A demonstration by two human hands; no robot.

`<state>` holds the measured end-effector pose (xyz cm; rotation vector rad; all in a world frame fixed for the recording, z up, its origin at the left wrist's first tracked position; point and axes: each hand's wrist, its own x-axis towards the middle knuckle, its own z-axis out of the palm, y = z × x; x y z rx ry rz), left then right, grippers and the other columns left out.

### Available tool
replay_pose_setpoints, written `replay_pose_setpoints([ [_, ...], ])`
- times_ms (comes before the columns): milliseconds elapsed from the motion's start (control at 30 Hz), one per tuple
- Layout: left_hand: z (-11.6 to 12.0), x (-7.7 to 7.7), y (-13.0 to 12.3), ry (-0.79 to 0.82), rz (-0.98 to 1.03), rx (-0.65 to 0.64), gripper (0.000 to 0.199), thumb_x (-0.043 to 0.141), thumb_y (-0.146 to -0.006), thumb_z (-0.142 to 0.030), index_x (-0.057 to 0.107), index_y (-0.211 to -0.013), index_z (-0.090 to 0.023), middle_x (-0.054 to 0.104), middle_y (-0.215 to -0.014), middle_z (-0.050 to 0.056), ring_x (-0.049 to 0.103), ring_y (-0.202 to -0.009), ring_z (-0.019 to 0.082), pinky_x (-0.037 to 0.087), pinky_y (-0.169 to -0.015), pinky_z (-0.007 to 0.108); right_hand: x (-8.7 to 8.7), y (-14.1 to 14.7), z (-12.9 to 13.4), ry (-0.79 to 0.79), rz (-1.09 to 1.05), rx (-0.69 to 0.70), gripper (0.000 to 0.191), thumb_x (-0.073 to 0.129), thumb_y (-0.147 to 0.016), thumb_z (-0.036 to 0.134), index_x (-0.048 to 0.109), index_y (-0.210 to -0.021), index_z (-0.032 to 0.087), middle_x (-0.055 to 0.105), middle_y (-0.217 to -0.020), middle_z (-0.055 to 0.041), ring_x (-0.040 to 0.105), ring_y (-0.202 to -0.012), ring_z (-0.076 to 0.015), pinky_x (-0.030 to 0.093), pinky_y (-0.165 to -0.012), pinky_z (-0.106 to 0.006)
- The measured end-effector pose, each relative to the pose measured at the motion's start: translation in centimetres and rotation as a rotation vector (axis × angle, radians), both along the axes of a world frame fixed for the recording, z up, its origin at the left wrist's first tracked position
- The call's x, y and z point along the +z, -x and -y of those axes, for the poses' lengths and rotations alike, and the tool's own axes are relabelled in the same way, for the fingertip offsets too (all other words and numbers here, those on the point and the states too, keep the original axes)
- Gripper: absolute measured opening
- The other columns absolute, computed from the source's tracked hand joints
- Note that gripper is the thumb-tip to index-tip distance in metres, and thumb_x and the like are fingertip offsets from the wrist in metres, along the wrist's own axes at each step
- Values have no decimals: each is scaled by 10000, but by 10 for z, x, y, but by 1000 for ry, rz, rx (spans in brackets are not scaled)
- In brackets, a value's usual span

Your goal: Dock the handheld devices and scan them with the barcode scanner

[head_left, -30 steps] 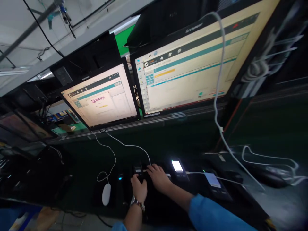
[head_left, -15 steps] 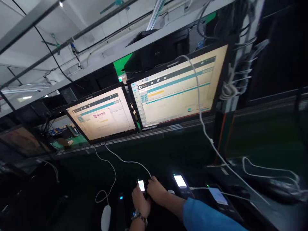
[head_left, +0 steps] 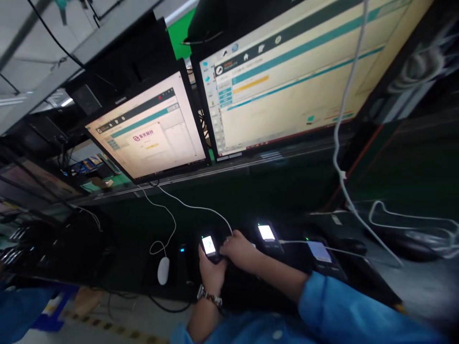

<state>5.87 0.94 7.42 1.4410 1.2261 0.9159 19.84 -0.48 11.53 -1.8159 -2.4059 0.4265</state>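
Observation:
A small black handheld device (head_left: 208, 247) with a lit screen sits low on the dark bench. My left hand (head_left: 211, 272), with a wristwatch, grips it from below. My right hand (head_left: 238, 248) closes on its right side, where a white cable (head_left: 193, 208) arrives. Two more lit devices stand to the right, one (head_left: 267, 234) close by and another (head_left: 318, 252) farther off.
Two monitors (head_left: 150, 134) (head_left: 287, 86) show pale software windows above the bench. A white mouse (head_left: 163, 270) lies left of my hands. White cables hang at the right (head_left: 340, 157) and coil on the bench (head_left: 405, 224). Dark equipment (head_left: 53, 248) fills the left.
The device's screen went from dark to lit, and its screen now tilts up toward me. Both hands stay on it. The view dipped back down after tilting up.

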Motion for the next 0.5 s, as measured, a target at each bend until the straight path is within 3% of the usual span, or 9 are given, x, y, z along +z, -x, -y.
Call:
replay_pose_setpoints([
  [167,-6,-12,15,64,-224,81,722,642,-664,-166,392,-1340,-141,670,-1134,116,657,-965,208,486,-872,304,13,-24,2,-54,7,-116,229,488,-808,74,702,-844,146,713,-883,-95,585,-890,-196,252,-814,-372],
  [300,-5,-21,18,90,-658,-92,955,705,-615,-203,264,-1452,-79,546,-1331,184,569,-1164,261,425,-970,305,23,-44,-2,-211,-125,-43,220,484,-893,154,702,-916,179,726,-885,-55,571,-971,-197,260,-889,-405],
  [367,-1,-23,14,87,-899,-157,980,698,-645,-246,215,-1472,-36,509,-1353,226,546,-1184,302,416,-980,338,25,-46,0,-320,-257,-5,198,514,-905,197,701,-969,212,730,-956,-39,551,-1057,-207,266,-936,-430],
  [433,-2,-23,18,-18,-1042,-187,887,680,-685,-338,325,-1430,-16,492,-1364,245,507,-1215,346,387,-1013,382,27,-45,5,-421,-364,1,191,531,-902,217,706,-979,219,721,-1011,-44,532,-1107,-224,310,-946,-446],
  [500,-12,-21,33,-122,-1015,-139,744,644,-721,-464,497,-1316,-43,525,-1346,218,474,-1247,341,348,-1055,376,30,-46,13,-493,-465,-8,201,525,-906,229,712,-978,219,711,-1027,-58,525,-1111,-232,381,-926,-445],
])
